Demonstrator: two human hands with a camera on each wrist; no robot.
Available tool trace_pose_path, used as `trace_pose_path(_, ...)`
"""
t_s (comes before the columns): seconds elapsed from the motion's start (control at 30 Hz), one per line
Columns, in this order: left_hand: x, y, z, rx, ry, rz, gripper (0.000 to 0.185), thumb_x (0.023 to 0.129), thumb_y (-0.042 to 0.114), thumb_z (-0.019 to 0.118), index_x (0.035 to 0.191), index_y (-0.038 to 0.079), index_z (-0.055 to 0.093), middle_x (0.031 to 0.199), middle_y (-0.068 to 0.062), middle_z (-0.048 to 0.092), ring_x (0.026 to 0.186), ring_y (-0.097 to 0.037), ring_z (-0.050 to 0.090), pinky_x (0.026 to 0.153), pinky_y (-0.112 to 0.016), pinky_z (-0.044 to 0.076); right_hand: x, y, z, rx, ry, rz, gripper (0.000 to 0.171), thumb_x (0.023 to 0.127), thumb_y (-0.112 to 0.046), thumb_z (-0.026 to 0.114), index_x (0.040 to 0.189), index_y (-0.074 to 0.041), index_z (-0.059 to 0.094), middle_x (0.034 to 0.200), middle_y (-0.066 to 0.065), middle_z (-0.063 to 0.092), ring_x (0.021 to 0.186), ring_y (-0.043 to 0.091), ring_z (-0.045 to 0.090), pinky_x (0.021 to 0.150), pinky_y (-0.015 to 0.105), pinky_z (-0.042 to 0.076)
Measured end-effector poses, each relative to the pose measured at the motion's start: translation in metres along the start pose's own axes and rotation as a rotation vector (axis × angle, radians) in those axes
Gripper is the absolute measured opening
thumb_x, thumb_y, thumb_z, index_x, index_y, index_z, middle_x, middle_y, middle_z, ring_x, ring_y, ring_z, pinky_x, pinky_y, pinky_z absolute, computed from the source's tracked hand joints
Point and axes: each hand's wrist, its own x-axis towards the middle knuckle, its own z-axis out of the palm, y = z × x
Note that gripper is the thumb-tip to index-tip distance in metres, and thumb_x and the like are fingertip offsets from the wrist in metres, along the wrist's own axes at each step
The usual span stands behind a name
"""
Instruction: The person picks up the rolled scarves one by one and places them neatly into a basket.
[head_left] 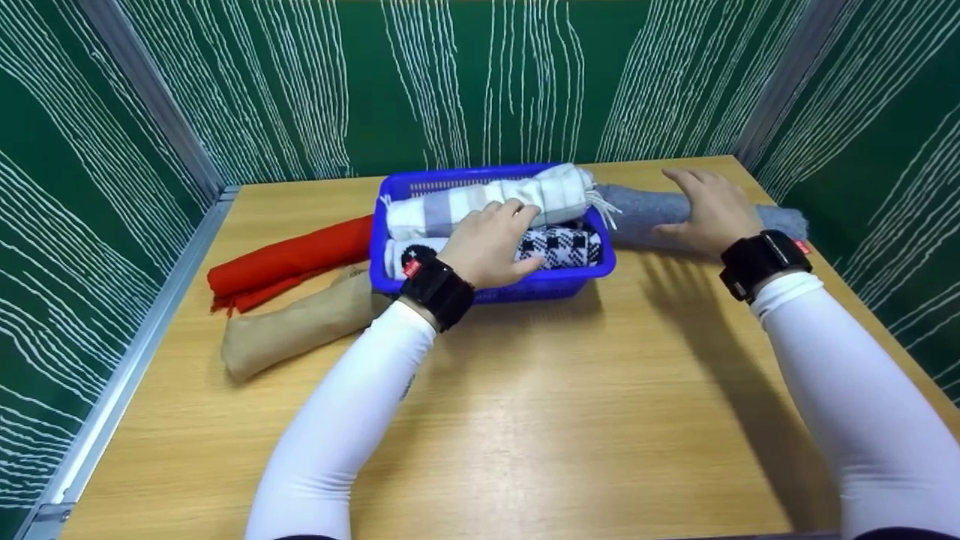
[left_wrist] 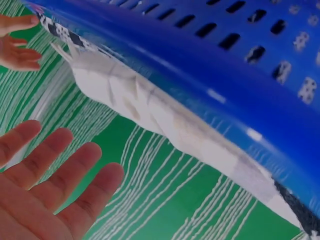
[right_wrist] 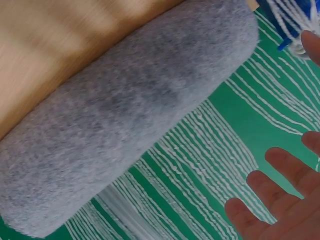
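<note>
A blue plastic basket (head_left: pixel 592 274) holds a rolled white plaid scarf with fringe (head_left: pixel 559 193), a black-and-white checked roll (head_left: pixel 562 247) and a white roll with a black patch (head_left: pixel 397 259). Over the basket's front half hovers my left hand (head_left: pixel 491 244), fingers spread and nothing in them; in the left wrist view its fingers stand apart from the basket wall. To the right, my right hand (head_left: pixel 712 210) is held with fingers spread above a rolled grey cloth (head_left: pixel 645 214). The right wrist view shows that grey roll at full length, with the fingers apart from it.
Left of the basket lie a rolled red cloth (head_left: pixel 300 259) and a rolled tan cloth (head_left: pixel 292 334) on the wooden table (head_left: pixel 525 435). Green panels with white wavy lines (head_left: pixel 465 82) enclose the table at the back and both sides, joined by metal posts (head_left: pixel 146 82).
</note>
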Motion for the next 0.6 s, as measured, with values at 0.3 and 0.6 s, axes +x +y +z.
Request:
trace_pose_path(0.3, 0.002, 0.007, 0.005, 0.032, 0.004, 0.043, 0.072, 0.101, 0.056, 0.069, 0.152, 0.008, 0.052, 0.142, -0.013, 0.065, 0.123, -0.032, 0.067, 0.103, -0.049, 0.06, -0.002, 0.021, 0.002, -0.009, -0.029, 0.047, 0.1, 0.087, -0.024, 0.088, 0.169, -0.004, 0.033, 0.165, 0.039, 0.036, 0.15, 0.064, 0.033, 0.123, 0.08, 0.024)
trace_pose_path(0.6, 0.007, 0.013, 0.01, 0.052, -0.009, 0.068, 0.075, 0.102, 0.058, 0.067, 0.156, 0.01, 0.05, 0.145, -0.013, 0.064, 0.128, -0.031, 0.066, 0.105, -0.048, 0.059, -0.004, 0.043, 0.002, 0.012, -0.041, 0.09, 0.103, 0.086, -0.019, 0.087, 0.17, -0.005, 0.029, 0.166, 0.04, 0.034, 0.152, 0.064, 0.031, 0.124, 0.081, 0.018)
